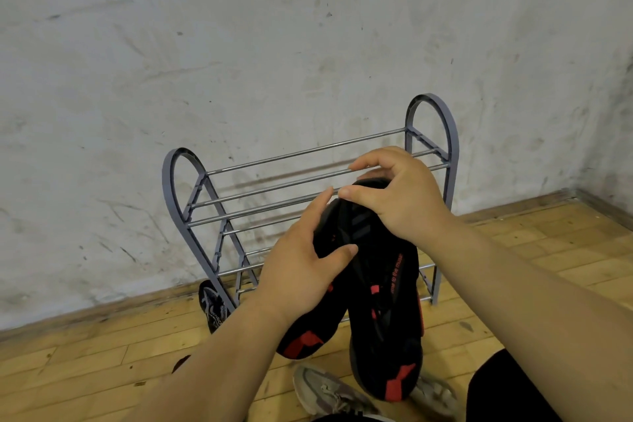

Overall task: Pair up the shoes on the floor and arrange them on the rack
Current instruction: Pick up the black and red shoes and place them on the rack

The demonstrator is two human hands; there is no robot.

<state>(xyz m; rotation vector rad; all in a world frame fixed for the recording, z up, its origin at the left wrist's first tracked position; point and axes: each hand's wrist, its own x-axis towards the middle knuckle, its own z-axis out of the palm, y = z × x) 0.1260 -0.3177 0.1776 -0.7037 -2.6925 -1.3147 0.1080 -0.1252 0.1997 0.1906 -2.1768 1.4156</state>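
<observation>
At the bottom edge of the frame a grey-beige sneaker point(325, 390) lies on the wooden floor point(85, 370). A second sneaker point(436, 392) of like colour lies just right of it, partly hidden; neither is racked. Above them, lower centre, the pair of black-and-red shoes point(383, 301) is held in the air side by side, heels toward the camera, toes toward the rack. The left hand point(305, 264) is clamped on the left shoe, thumb across its upper; the right hand point(397, 195) grips the toe of the right shoe from above. Judgement: the two are matched and held together so they can go on as one pair. Beyond, mid-frame, the grey tube rack point(178, 181) stands against the scuffed wall point(205, 27); the rails in view carry no shoe. A black patterned shoe point(213, 307) lies on the floor at the rack's left foot.
</observation>
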